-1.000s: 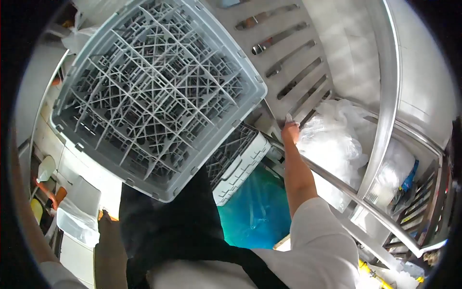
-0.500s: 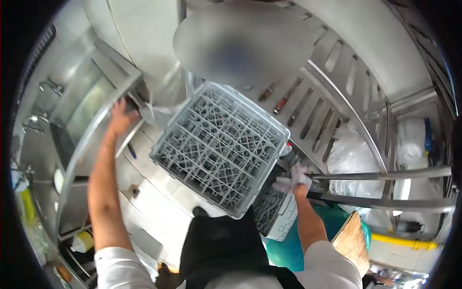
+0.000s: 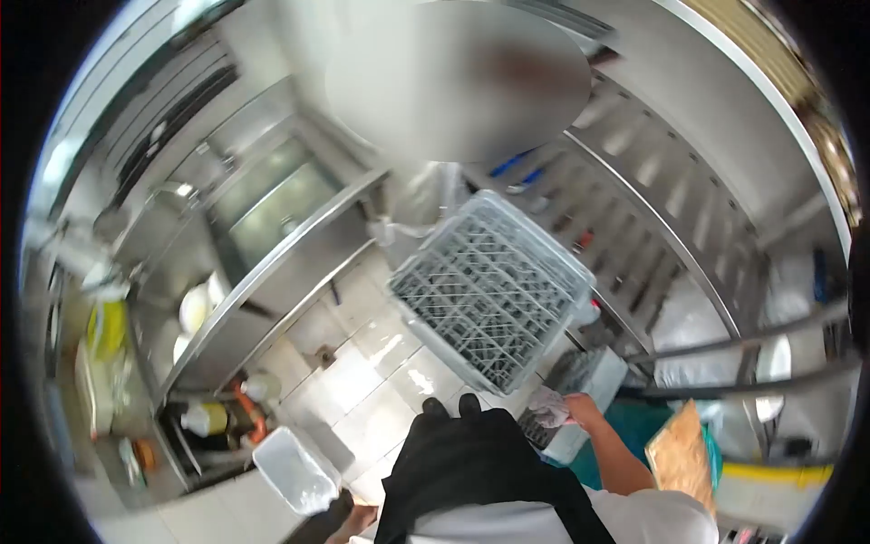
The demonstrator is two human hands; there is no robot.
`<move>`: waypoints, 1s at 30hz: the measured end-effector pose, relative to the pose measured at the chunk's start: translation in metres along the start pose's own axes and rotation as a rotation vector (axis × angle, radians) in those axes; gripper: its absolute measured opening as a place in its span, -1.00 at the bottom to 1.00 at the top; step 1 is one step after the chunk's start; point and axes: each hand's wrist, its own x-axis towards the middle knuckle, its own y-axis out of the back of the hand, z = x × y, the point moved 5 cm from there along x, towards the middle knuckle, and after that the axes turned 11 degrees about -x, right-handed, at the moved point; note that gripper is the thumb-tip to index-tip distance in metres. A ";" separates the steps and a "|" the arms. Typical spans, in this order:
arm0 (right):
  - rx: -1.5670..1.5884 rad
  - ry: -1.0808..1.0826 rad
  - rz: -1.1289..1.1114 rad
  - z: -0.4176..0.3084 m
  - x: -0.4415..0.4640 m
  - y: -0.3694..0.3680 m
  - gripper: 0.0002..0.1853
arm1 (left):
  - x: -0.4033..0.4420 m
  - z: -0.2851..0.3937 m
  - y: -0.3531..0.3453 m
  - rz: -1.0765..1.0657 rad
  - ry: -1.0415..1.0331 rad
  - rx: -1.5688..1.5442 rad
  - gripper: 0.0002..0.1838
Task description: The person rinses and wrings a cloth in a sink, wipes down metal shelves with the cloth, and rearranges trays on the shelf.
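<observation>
My right hand (image 3: 580,412) is closed on a crumpled pale pinkish cloth (image 3: 546,406), which hangs over a low grey and white rack (image 3: 575,440). Ahead of my feet stands a large grey plastic dish rack (image 3: 489,290) with a gridded inside; neither hand is seen touching it. At the bottom edge, left of my dark apron, a small patch of skin (image 3: 359,519) shows beside something dark brown. It may be part of my left arm or hand, but its fingers cannot be made out.
A metal sink counter (image 3: 272,254) runs along the left. Slotted metal shelving (image 3: 634,181) with utensils stands at the right. A translucent tub (image 3: 297,470) is at lower left, a wooden board (image 3: 681,458) at lower right. A blurred oval hides the top middle.
My view has shifted, showing more of the sink side and floor. My left hand, earlier spread near the counter edge, has left that place. My right hand is lower, over the low rack.
</observation>
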 end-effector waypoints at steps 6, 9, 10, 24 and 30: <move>-0.198 0.219 -0.415 -0.129 0.005 -0.042 -0.74 | 0.039 0.059 0.024 0.344 -0.300 0.147 -0.58; -0.242 0.364 -0.587 -0.183 0.007 -0.089 -0.74 | -0.050 0.174 0.095 0.490 -0.273 -0.714 -0.40; -0.238 0.396 -0.639 -0.194 0.012 -0.109 -0.74 | -0.059 0.199 0.105 0.475 -0.387 -0.713 -0.39; -0.523 0.763 -1.334 -0.228 -0.088 -0.348 -0.64 | -0.124 0.270 0.139 0.004 -0.725 -2.114 -0.56; -0.683 0.507 -1.125 -0.252 -0.043 -0.371 -0.66 | -0.103 0.214 0.178 0.105 -0.827 -2.298 -0.53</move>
